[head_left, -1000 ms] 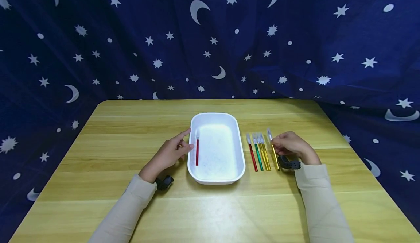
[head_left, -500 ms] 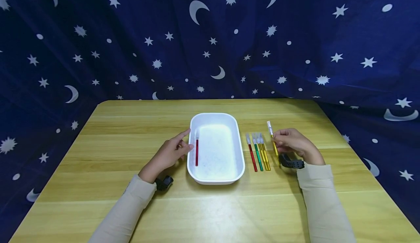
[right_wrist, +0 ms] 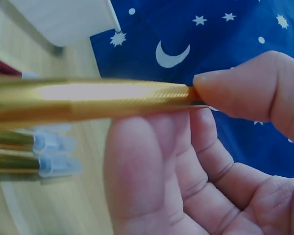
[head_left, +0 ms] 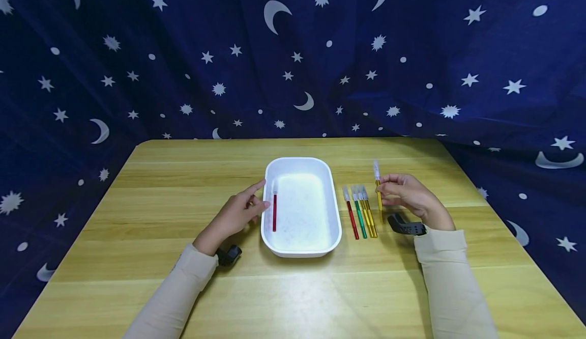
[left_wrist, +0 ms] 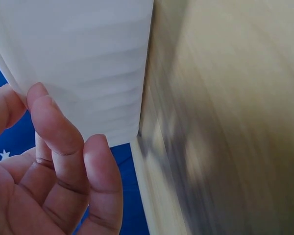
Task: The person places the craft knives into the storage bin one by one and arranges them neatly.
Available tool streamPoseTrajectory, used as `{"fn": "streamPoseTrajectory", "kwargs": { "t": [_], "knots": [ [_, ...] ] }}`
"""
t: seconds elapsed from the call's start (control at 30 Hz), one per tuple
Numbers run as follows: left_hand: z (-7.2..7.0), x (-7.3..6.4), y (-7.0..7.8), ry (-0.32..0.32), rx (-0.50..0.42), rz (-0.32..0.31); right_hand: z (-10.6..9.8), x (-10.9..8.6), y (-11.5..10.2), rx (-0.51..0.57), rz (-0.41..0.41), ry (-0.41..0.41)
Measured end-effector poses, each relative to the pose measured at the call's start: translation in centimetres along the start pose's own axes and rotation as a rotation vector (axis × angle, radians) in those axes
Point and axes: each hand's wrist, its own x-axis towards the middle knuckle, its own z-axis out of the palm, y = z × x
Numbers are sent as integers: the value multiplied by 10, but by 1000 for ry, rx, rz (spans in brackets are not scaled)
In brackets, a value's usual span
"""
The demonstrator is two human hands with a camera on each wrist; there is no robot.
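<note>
My right hand [head_left: 407,196] pinches a gold craft knife [head_left: 378,191] between thumb and fingertips, its clear-capped end pointing away from me. In the right wrist view the gold handle [right_wrist: 98,100] lies across the fingers, with the thumb near its knurled part. To the left on the table lie a red craft knife [head_left: 352,219], a green one [head_left: 361,219] and gold ones [head_left: 370,219], side by side with caps away from me. My left hand [head_left: 235,216] holds the left rim of a white tray [head_left: 304,254], fingers against its outer wall [left_wrist: 88,73]. Inside the tray lies one red craft knife [head_left: 274,212].
The wooden table [head_left: 293,298] spreads out around the tray. A dark blue curtain [head_left: 247,94] with stars and moons hangs behind its far edge and along both sides. Each wrist wears a black strap [head_left: 406,225].
My right hand has raised the gold craft knife off the table and turned it a little, its capped end now farther from me. The left hand and tray have stayed put.
</note>
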Motion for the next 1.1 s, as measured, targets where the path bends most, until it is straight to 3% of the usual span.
{"fn": "streamPoseTrajectory", "kwargs": {
  "t": [0.6,1.1],
  "knots": [
    [1,0,-1,-1,4,1,16,-3,-16,61,-87,-6],
    [1,1,-2,-2,-7,-6,42,-2,-30,67,-111,-9]
  ]
}}
